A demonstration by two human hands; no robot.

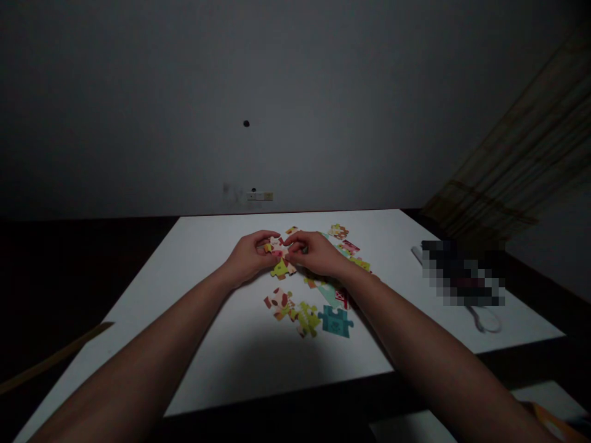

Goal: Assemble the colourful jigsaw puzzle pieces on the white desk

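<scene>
Between my two hands are joined jigsaw puzzle pieces (279, 267), cream, pink and yellow-green. My left hand (249, 258) grips their left side, thumb in front and fingers curled behind. On the right side, my right hand (318, 252) is closed with its fingertips at the pieces' edge. Nearer me lie a brown-spotted puzzle piece (278, 303), a green puzzle piece (307, 318) and a teal puzzle piece (335, 321). More pieces, including a pink-red puzzle piece (351, 247), lie beyond and under my right forearm, which hides part of them.
Everything lies on a white table (184, 344). At the far side is a loose puzzle piece (338, 231). A blurred-out dark object (462, 274) rests at the right, with a pale cable loop (484, 321) beside it. A wall (295, 154) with sockets stands behind.
</scene>
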